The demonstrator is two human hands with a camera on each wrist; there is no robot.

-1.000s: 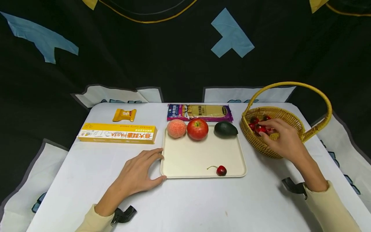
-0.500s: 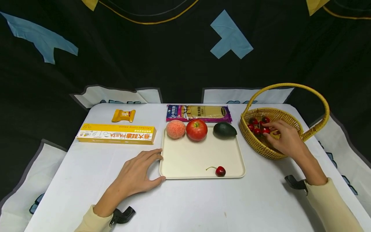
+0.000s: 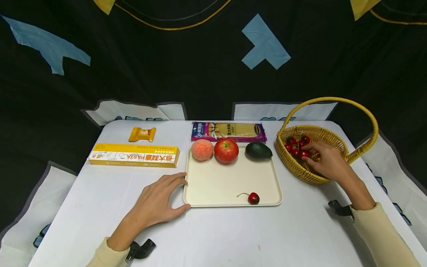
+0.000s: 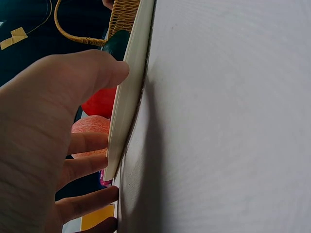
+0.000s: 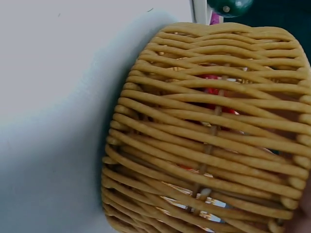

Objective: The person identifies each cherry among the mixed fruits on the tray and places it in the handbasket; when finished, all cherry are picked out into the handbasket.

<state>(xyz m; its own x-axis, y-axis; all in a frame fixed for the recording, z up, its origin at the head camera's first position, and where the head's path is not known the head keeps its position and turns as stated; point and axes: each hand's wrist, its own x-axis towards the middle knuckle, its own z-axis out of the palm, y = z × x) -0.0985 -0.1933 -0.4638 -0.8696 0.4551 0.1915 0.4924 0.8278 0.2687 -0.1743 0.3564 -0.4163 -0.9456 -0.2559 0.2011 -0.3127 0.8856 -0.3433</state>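
My left hand [image 3: 158, 202] rests at the left side of a cream tray [image 3: 230, 181], fingers spread and thumb against its near left corner. In the left wrist view, the thumb [image 4: 114, 73] touches the tray wall. On the tray are a round pinkish-orange fruit [image 3: 202, 150], a red apple [image 3: 226, 150], a dark green avocado [image 3: 258, 151] and one stemmed cherry [image 3: 253, 198]. My right hand [image 3: 328, 159] reaches into a wicker basket [image 3: 311, 178] and pinches a cherry [image 3: 303, 154] between thumb and forefinger. Several other cherries [image 3: 291, 141] lie beside it. Basket weave hides most of this in the right wrist view.
Behind the tray lies a purple-and-yellow pasta packet [image 3: 229, 132]. A yellow-and-white pasta box [image 3: 134, 155] and a small orange wrapped snack [image 3: 142, 134] lie at the left. The basket's tall handle [image 3: 333, 99] arches above it. A dark curtain [image 3: 186, 66] hangs behind the table.
My right hand has shifted slightly within the basket, and the cherries by its fingertips have moved, with more of them showing. My left hand stays by the tray.
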